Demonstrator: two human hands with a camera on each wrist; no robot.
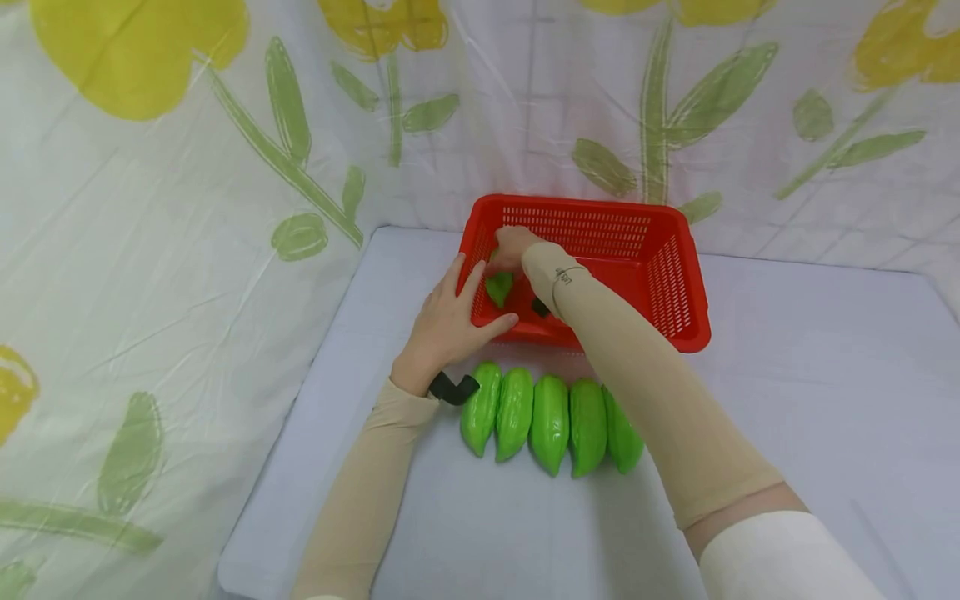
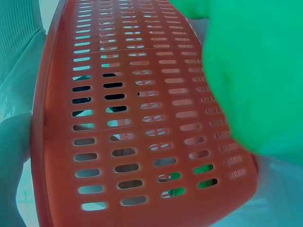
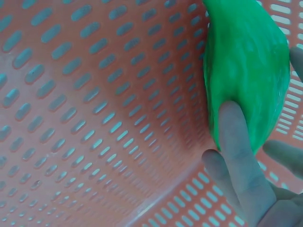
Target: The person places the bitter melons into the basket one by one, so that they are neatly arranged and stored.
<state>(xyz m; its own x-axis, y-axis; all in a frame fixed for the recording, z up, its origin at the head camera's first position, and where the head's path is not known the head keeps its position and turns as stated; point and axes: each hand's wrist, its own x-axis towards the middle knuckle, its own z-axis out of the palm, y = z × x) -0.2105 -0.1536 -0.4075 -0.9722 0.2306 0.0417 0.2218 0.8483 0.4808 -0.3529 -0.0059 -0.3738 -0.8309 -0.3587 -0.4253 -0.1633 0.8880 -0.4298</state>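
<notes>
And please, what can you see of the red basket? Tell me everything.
The red basket is rectangular, open-topped and plastic-looking, with slotted walls and a round-cornered rim. It stands upright on the pale table, beyond a row of green pieces. The left hand touches its rim around the near left corner; the right hand is inside, toward the left end, holding another green piece.

Fruit (image 1: 499, 289) gripped by the right hand (image 1: 513, 248) is bright green, same as the five fruits (image 1: 551, 423) this side of the grip. Basket (image 1: 630, 283) around it's red with rows of slots. Sleeve (image 1: 637, 358) behind the grip: beige, tiny dark print. Table's (image 1: 510, 533) pale lilac. Curtain (image 1: 517, 125) past it is white with yellow flowers, green leaves.
</notes>
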